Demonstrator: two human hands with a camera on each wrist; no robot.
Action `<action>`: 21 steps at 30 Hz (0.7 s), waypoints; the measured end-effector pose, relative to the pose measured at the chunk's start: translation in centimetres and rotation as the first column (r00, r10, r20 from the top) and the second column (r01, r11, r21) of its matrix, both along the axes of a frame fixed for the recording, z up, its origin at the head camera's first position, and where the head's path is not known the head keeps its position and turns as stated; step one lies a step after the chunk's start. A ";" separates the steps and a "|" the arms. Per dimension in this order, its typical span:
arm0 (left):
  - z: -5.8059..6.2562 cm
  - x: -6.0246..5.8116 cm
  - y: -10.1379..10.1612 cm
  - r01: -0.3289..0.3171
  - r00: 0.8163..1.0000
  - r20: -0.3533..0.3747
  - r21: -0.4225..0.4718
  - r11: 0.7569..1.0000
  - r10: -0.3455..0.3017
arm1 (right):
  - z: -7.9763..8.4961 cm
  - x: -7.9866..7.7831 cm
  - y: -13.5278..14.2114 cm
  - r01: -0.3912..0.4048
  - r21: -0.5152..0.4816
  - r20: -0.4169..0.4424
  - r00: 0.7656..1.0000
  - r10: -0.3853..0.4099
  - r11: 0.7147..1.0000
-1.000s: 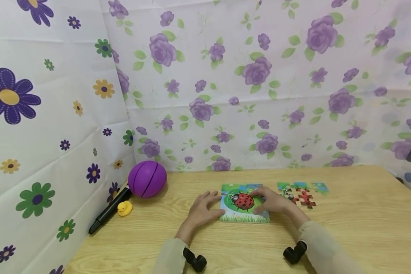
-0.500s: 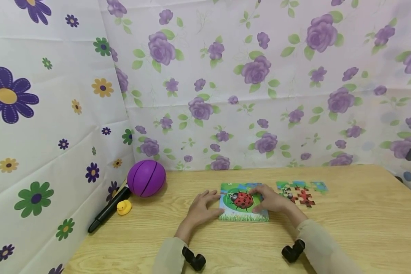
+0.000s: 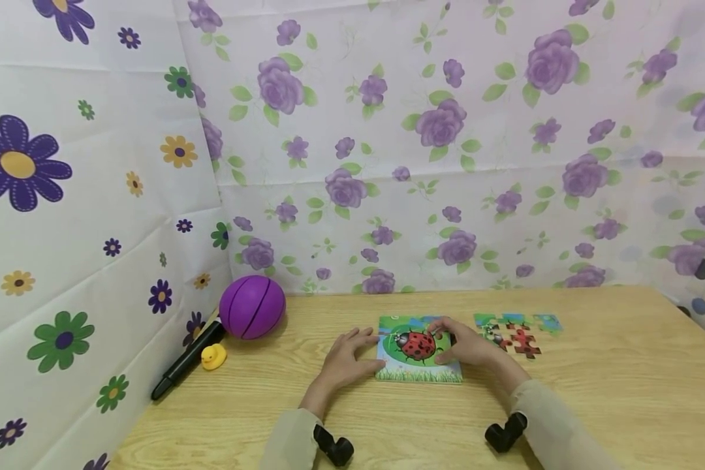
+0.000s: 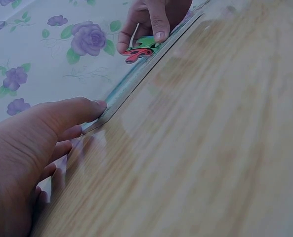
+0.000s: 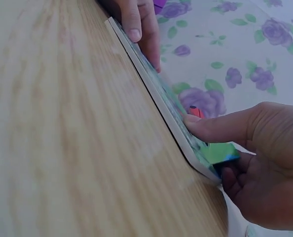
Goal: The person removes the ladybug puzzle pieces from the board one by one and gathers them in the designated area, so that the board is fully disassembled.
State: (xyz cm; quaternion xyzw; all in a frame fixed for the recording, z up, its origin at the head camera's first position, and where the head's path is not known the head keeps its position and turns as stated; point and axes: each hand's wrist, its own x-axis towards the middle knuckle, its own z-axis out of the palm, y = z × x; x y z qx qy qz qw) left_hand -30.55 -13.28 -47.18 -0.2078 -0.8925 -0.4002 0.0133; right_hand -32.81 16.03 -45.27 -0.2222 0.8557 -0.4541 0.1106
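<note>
A ladybug jigsaw board (image 3: 420, 374) lies flat on the wooden table (image 3: 423, 424), its grassy border toward me. At its left edge, my left hand (image 3: 344, 360) rests with the thumb on the near corner and the other fingers extended alongside. My right hand (image 3: 469, 344) pinches a green and red jigsaw piece (image 4: 145, 48) between thumb and fingers over the right part of the board. That piece (image 5: 221, 152) appears tilted in the right wrist view, partly covered by the thumb. Whether it touches the board cannot be told.
Several loose jigsaw pieces (image 3: 525, 343) lie right of the board, beyond my right hand. At the far left are a purple ball (image 3: 252, 307), a yellow rubber duck (image 3: 214, 357) and a long black stick-like object (image 3: 189, 361). A floral cloth (image 3: 341, 238) hangs behind the table.
Both hands stay almost where they were around the board. The head view shifts slightly; otherwise only tiny movement shows in the right fingers.
</note>
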 end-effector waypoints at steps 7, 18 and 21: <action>0.0 0.0 0.2 -0.001 1.000 -0.001 -0.016 1.000 0.001 | -0.1 -0.1 0.8 -0.013 -0.021 0.010 1.000 0.013 1.000; -0.2 -0.2 0.1 -0.008 1.000 -0.014 -0.026 1.000 0.007 | 0.2 -0.3 0.9 -0.023 0.022 0.011 1.000 0.022 0.999; -0.4 -0.3 0.0 -0.011 1.000 -0.018 -0.025 1.000 0.011 | 0.2 -0.4 0.9 -0.009 0.044 0.008 1.000 0.008 0.999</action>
